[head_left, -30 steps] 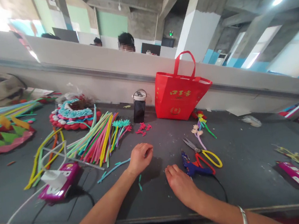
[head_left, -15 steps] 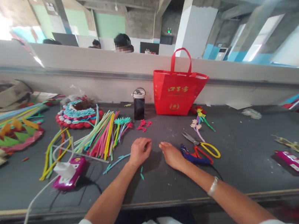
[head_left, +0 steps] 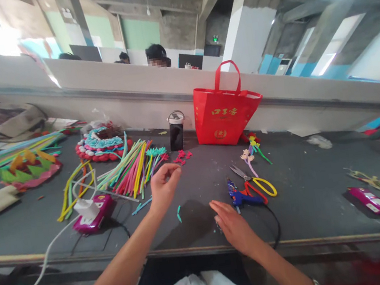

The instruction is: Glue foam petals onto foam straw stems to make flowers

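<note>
My left hand [head_left: 164,184] is raised over the dark table, its thumb and fingertips curled together in a pinch. Whether anything is in that pinch I cannot make out. Just beyond its fingertips lie several small red pieces [head_left: 182,156]. To its left is a bundle of coloured pipe cleaners [head_left: 133,172], with light-blue flower heads [head_left: 155,152] at the right end. My right hand [head_left: 233,224] is low near the front edge, fingers stretched out and holding nothing visible, over small scraps. A bent teal piece [head_left: 179,214] lies between the hands. Right of them are a blue glue gun [head_left: 243,197] and scissors [head_left: 253,181].
A red bag [head_left: 227,115] and a dark bottle [head_left: 176,132] stand at the back by the partition. Pipe-cleaner flowers [head_left: 251,152] lie before the bag. A purple power strip [head_left: 95,213] with a white cable is at left, another purple strip [head_left: 372,200] at right.
My left hand has moved left and up toward the red pieces. My right hand has drawn back toward the front edge, with its fingers flattened. The hands are farther apart.
</note>
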